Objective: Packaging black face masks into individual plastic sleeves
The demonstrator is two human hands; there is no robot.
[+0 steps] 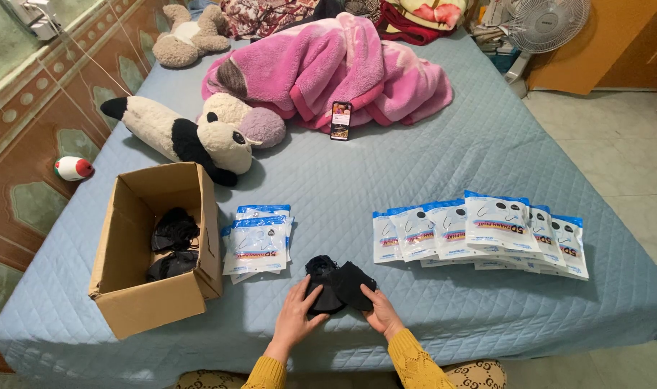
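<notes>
low in the middle of the frame, a small pile of black face masks (pixel 337 282) lies on the blue quilted bed (pixel 429 166). the left hand (pixel 297 311) rests flat on the pile's left part, fingers spread, gripping nothing; the right hand (pixel 378 308) pinches the lower right edge of the top mask between its fingers. the masks look light, soft and floppy, so they are likely best taken by an edge or ear loop. an open cardboard box (pixel 155 248) holding more black masks sits at left, packets (pixel 258 241) beside it.
</notes>
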